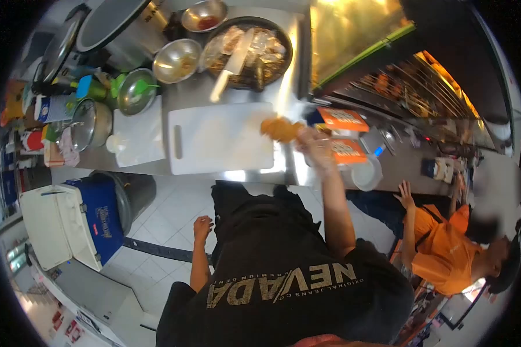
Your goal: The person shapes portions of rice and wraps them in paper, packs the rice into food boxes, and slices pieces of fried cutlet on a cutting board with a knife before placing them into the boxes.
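My right hand [316, 147] is closed on one end of an orange-brown piece of chicken [281, 129], somewhat blurred. The chicken hangs over the right edge of a white cutting board [220, 139]. Beside that hand lie two orange-and-black boxes [342, 120] and a white bowl [367, 174]. Down at my side, away from the counter, my left hand [202, 226] has its fingers curled in, with nothing visible in them. Behind the board, a knife [235, 61] rests across a dark round pan [281, 72] with what looks like plastic-wrapped food.
Metal bowls [176, 61] and a large pot [118, 34] stand at the back left. A lit grill [411, 87] with food on racks is at the right. A co-worker in an orange shirt [446, 248] stands right. An open blue cooler [101, 220] sits at lower left.
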`<state>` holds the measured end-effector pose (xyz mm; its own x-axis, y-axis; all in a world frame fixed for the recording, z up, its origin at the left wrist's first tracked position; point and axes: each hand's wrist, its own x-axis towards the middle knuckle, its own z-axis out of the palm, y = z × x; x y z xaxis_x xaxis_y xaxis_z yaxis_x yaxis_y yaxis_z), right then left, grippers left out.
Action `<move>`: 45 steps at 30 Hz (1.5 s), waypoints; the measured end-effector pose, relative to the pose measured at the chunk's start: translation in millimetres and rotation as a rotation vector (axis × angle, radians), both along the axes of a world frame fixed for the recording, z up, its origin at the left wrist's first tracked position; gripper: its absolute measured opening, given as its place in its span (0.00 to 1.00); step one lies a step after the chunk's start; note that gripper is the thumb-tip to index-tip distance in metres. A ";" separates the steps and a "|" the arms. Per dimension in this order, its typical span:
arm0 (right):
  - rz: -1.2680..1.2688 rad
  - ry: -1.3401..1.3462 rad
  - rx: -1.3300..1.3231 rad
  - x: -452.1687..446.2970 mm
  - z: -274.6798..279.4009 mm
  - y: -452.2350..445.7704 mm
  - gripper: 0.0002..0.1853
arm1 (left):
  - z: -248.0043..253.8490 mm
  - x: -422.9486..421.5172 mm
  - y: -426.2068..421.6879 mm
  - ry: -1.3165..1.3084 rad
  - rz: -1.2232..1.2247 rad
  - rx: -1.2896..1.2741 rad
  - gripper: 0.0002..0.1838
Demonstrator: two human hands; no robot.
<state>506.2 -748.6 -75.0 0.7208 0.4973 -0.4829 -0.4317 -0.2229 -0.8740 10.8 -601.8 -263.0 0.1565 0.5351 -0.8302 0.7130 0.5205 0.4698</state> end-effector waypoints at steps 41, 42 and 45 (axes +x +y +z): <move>0.367 -0.129 -1.004 -186.1 -69.6 148.9 0.32 | 50.5 419.6 209.1 -1.011 -0.989 0.781 0.17; 0.369 -0.151 -0.998 -191.2 -87.4 150.1 0.32 | 47.6 415.9 211.7 -0.988 -0.986 0.812 0.17; 0.382 -0.215 -0.968 -192.8 -99.7 152.8 0.31 | 40.6 413.2 211.0 -0.974 -0.922 0.801 0.18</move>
<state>313.5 -595.8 -174.7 0.7151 0.1805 -0.6754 -0.0440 -0.9526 -0.3011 424.0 -390.8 -222.3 0.9550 0.1918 0.2263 -0.0996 -0.5113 0.8536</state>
